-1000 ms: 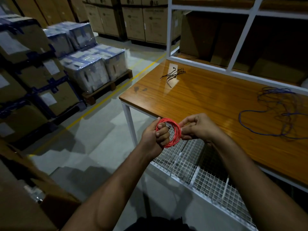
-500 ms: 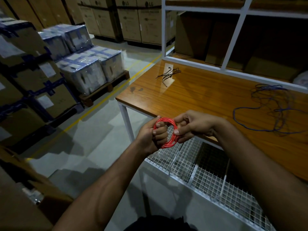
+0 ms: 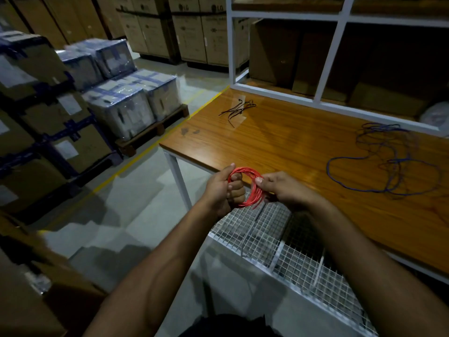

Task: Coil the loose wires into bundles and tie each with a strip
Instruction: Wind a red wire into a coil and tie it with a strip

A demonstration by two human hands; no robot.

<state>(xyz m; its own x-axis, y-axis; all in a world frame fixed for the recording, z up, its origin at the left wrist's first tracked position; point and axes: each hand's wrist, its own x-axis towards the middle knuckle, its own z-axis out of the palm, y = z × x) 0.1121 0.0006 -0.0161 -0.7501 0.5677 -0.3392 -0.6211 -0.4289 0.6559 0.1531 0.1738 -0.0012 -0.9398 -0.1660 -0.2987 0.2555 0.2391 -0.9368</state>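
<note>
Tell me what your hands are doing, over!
Both hands, left and right, grip red wire coil. No strip on it. Blue wire loose on table.

It is dim in here, corners nearly black. Light from above puts a pale glare on the wooden surface (image 3: 279, 142) and soft shadows on the floor (image 3: 136, 210). Straight shelf posts (image 3: 336, 47) bend near the edges; far boxes (image 3: 189, 27) look soft.

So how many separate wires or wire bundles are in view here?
2: a red coil held by both hands off the table's near edge, and a loose blue wire on the table at right.
</note>
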